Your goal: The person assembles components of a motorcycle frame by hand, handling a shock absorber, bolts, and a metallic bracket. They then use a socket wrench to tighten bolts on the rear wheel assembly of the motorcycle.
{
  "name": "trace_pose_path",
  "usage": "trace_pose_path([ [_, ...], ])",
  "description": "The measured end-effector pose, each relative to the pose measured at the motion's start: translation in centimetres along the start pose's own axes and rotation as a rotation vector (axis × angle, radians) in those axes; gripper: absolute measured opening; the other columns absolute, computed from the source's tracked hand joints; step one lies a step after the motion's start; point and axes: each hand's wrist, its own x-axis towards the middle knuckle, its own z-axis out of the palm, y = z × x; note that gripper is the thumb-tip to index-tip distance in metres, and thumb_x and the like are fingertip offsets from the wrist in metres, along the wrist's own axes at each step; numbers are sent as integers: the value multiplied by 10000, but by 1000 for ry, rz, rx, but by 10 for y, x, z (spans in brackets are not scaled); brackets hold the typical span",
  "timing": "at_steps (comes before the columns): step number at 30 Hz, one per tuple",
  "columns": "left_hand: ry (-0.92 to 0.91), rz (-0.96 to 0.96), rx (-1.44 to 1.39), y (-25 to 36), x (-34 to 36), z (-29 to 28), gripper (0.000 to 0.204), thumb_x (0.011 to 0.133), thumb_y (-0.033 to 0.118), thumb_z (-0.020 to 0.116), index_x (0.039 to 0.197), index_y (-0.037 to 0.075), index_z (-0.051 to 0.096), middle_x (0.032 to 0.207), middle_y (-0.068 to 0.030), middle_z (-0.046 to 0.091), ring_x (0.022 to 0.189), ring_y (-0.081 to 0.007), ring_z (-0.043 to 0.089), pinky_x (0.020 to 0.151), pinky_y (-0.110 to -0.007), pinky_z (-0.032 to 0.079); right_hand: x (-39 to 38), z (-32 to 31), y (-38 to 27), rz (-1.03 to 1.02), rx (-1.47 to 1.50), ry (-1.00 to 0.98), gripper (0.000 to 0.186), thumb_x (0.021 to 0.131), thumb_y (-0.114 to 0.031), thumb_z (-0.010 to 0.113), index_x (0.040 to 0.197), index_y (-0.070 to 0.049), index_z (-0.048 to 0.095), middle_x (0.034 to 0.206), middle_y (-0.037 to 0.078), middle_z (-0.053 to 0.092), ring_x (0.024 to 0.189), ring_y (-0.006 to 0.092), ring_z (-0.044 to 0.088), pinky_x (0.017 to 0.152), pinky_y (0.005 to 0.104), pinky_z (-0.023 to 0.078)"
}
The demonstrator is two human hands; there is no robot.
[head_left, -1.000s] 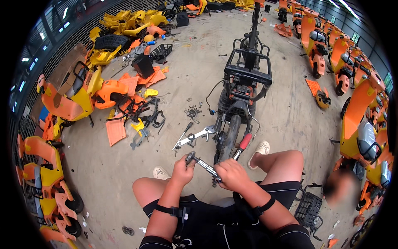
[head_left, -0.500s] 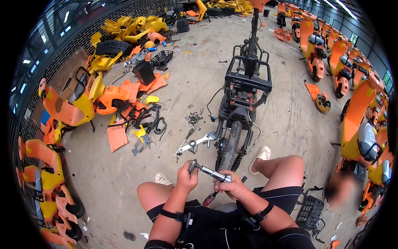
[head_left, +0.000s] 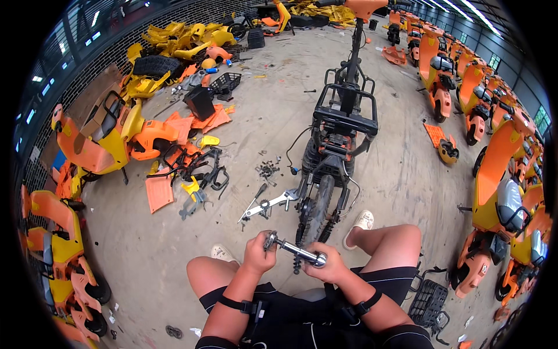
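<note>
My left hand (head_left: 257,256) grips a small dark metal fitting (head_left: 269,239) at the left end of a silver metal bar (head_left: 293,249). My right hand (head_left: 329,263) is closed round the bar's wider right end, so the two hands hold it across my lap, in front of the tire (head_left: 319,212) of a stripped black scooter frame (head_left: 344,122). Black springs (head_left: 333,225) flank that wheel. On the floor left of the wheel lie a silver wrench-like arm with a dark sprocket (head_left: 264,206), a screwdriver (head_left: 258,193) and a scatter of small hardware (head_left: 267,168).
Orange and yellow scooters stand at left (head_left: 58,215) and in a long row at right (head_left: 488,180). Removed panels (head_left: 160,192) and bent black tubes (head_left: 212,174) lie left of the frame. A piled heap of yellow bodywork (head_left: 168,38) sits behind. A black rack (head_left: 427,299) lies by my right leg.
Both hands have come lower, with the bar turned flatter between them. The red-handled tool by my right hand dropped downward and no longer shows.
</note>
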Motion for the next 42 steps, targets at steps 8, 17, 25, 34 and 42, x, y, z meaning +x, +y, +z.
trace_pose_path([
  [8,65,366,101,8,5,-15,401,577,-7,554,976,-35,587,766,-124,664,553,-272,638,575,-336,542,4,-4,28,-55,346,-109,242,734,-68,774,915,-20,621,842,73,650,760,193,635,708,294,494],
  [17,24,348,-25,1,1,-22,428,567,29,646,985,-55,607,828,-157,682,700,-351,683,673,-373,572,12,-5,-2,-1032,-886,155,326,605,-66,765,911,-13,662,784,94,612,723,279,620,702,383,529],
  [25,60,141,31,0,-2,-17,324,710,5,663,1025,-58,620,828,-179,693,707,-351,697,661,-376,566,2,9,-27,-282,-299,5,234,698,-53,773,893,-20,648,775,88,622,700,217,623,791,360,523],
  [34,36,-119,-103,-8,1,-1,150,926,80,606,1036,-22,610,781,-114,637,661,-200,607,644,-307,498,21,16,10,252,854,-95,189,766,22,672,944,22,606,720,98,596,605,175,543,617,349,451],
  [42,-123,-341,-29,-10,5,10,184,964,129,604,1069,-22,621,716,-143,614,620,-240,577,606,-355,467,38,-28,1,-762,-1166,62,271,647,-95,731,889,-53,618,743,72,563,730,289,596,708,391,469],
])
